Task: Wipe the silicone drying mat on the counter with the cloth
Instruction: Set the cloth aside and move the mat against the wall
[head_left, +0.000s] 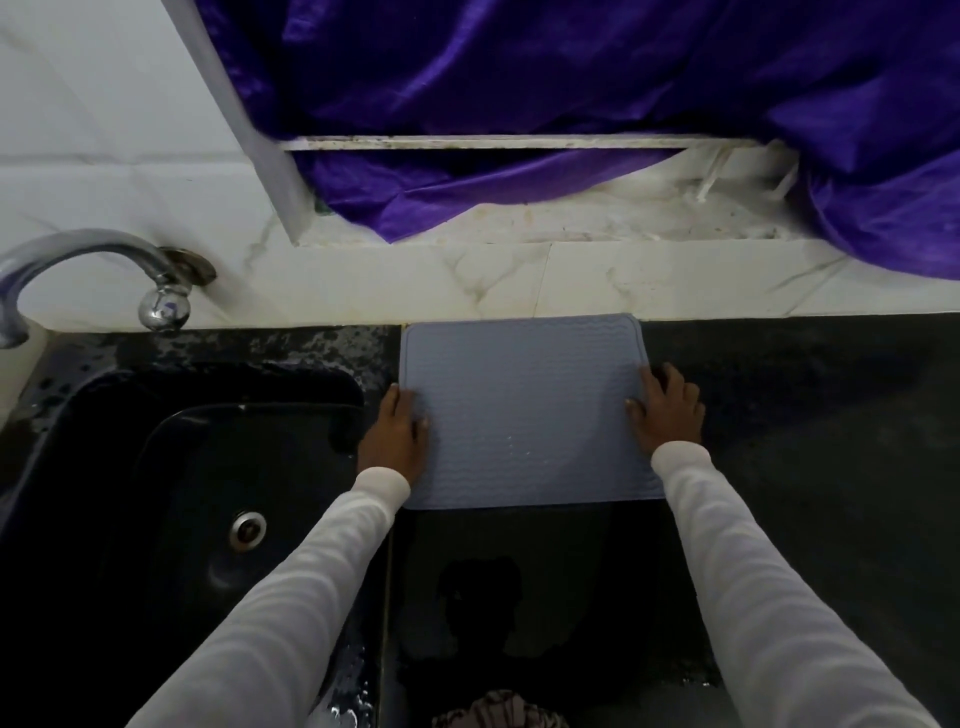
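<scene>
Head view shows the silicone drying mat (524, 410) lying flat on the dark worktop (800, 441), its far edge against the back wall tiles and its left edge beside the sink (156, 493). No wiping looks begun: neither hand holds a cloth, and small droplets show on the mat's surface. A striped piece of fabric (501, 709) at the worktop's near edge may be the cloth, though that is uncertain. The left hand (395, 436) rests on the mat's left edge, fingers relaxed and holding nothing. The right hand (670, 410) rests on the right edge, fingers slightly bent over the rim, apparently steadying rather than gripping.
</scene>
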